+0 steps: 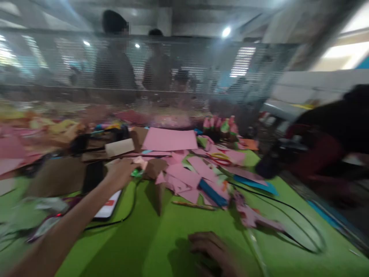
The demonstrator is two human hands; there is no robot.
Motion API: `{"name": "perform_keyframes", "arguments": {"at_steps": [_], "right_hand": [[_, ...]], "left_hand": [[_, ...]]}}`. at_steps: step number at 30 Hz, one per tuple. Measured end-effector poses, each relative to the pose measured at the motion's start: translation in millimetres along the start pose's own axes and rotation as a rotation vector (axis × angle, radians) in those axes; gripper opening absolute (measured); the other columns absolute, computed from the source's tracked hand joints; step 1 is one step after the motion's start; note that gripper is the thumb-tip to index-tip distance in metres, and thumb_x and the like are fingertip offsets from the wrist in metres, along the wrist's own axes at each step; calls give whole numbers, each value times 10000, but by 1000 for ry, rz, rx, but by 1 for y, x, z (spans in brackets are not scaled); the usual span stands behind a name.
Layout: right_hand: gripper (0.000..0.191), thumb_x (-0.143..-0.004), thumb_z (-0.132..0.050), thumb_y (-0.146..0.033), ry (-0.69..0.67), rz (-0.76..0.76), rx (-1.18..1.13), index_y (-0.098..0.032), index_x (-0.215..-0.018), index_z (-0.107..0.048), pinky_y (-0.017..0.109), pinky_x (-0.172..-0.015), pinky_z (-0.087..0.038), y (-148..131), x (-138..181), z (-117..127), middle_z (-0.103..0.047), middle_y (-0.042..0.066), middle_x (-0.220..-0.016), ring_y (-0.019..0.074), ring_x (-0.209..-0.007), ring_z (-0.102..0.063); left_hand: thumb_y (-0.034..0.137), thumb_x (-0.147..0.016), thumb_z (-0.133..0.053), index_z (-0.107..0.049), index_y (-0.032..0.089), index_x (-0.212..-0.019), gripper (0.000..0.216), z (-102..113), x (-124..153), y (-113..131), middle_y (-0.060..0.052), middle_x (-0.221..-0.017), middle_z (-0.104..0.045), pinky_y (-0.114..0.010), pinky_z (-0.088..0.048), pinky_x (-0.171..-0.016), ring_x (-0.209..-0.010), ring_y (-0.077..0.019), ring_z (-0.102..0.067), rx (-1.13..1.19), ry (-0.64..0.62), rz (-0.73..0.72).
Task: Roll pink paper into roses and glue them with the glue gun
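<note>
My left hand (122,171) is stretched out over the left part of the table. Its blurred fingertips are at a small pale pink paper piece (141,162) and a shiny green scrap (136,173); whether they grip either is unclear. Under that forearm lies a phone (108,206) with a lit screen. My right hand (211,250) is low at the front, fingers loosely bent and apart, with nothing seen in it. To its right lies a pink glue gun (249,215) with a clear glue stick (256,250) close by.
Pink paper pieces (184,175), a blue marker-like stick (212,193), yellow-handled scissors (220,157) and a pencil (193,206) lie mid-table. A black cord (302,200) loops at right. A clear panel (178,77) stands behind; people are beyond it, and another person (325,142) bends at right.
</note>
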State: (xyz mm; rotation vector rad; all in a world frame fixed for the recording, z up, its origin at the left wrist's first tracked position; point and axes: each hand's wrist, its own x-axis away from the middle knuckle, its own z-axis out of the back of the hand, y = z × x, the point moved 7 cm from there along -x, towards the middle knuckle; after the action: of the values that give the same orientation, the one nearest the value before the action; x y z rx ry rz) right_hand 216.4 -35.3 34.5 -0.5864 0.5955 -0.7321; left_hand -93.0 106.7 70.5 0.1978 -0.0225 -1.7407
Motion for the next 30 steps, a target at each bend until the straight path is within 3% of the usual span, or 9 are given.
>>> {"name": "perform_keyframes", "arguments": {"at_steps": [2, 5, 10, 13, 19, 24, 26, 30], "right_hand": [[179, -879, -610, -221, 3, -113, 36, -234, -1048, -665, 341, -908, -531, 1, 2, 11, -696, 101, -1171, 237, -1097, -646], [218, -859, -628, -173, 69, -237, 105, -243, -1063, -658, 392, -960, -483, 7, 6, 28, -682, 77, -1201, 246, -1136, -611], [197, -877, -600, -170, 181, -276, 161, -229, -1057, -653, 421, -967, -470, 27, 12, 49, -674, 89, -1198, 259, -1144, -595], [176, -894, -572, -193, 244, -282, 205, -215, -1051, -651, 441, -972, -474, 42, 14, 63, -669, 112, -1194, 272, -1157, -590], [195, -921, -541, -269, 338, -304, 282, -210, -1066, -656, 436, -941, -499, 65, 29, 94, -688, 112, -1155, 277, -1103, -625], [202, -917, -556, -348, 320, -371, 283, -225, -1024, -676, 332, -659, -540, 68, 25, 109, -725, 73, -933, 219, -739, -668], [186, -933, -554, -329, 313, -323, 287, -242, -1051, -668, 317, -653, -524, 50, 9, 110, -719, 58, -930, 197, -712, -648], [111, -925, -585, -209, 336, -160, 303, -228, -983, -677, 347, -805, -500, -12, -34, 97, -715, 71, -979, 227, -908, -654]], "left_hand": [[61, -801, -527, -698, 204, -1135, 402, -4, -2, 1, -157, -1149, -665, -490, -386, -948, -1140, -361, -547, -71, -16, -21], [57, -827, -461, -671, 214, -1170, 432, -7, -4, 1, -130, -1164, -649, -450, -404, -933, -1148, -322, -540, -228, -23, -44], [119, -871, -417, -651, 177, -1187, 397, 0, -4, -2, -150, -1204, -622, -450, -436, -881, -1119, -342, -563, -342, -31, -19], [186, -902, -417, -631, 185, -1208, 374, 13, -4, -6, -138, -1264, -598, -464, -444, -880, -1098, -349, -578, -299, 58, 15], [336, -854, -542, -617, 228, -1133, 309, 37, 3, 8, -94, -1245, -651, -449, -444, -944, -1154, -331, -573, 54, 299, -4], [308, -759, -622, -617, 222, -1084, 336, 34, 14, 47, -82, -1150, -697, -407, -481, -955, -1110, -292, -619, 594, 359, -98], [294, -785, -622, -623, 223, -1079, 302, 27, 16, 63, -71, -1109, -707, -403, -504, -936, -1063, -276, -646, 727, 336, -107], [364, -784, -666, -616, 242, -1037, 285, 8, 22, 85, -41, -1014, -718, -377, -566, -821, -941, -260, -696, 874, 277, -95]]}}
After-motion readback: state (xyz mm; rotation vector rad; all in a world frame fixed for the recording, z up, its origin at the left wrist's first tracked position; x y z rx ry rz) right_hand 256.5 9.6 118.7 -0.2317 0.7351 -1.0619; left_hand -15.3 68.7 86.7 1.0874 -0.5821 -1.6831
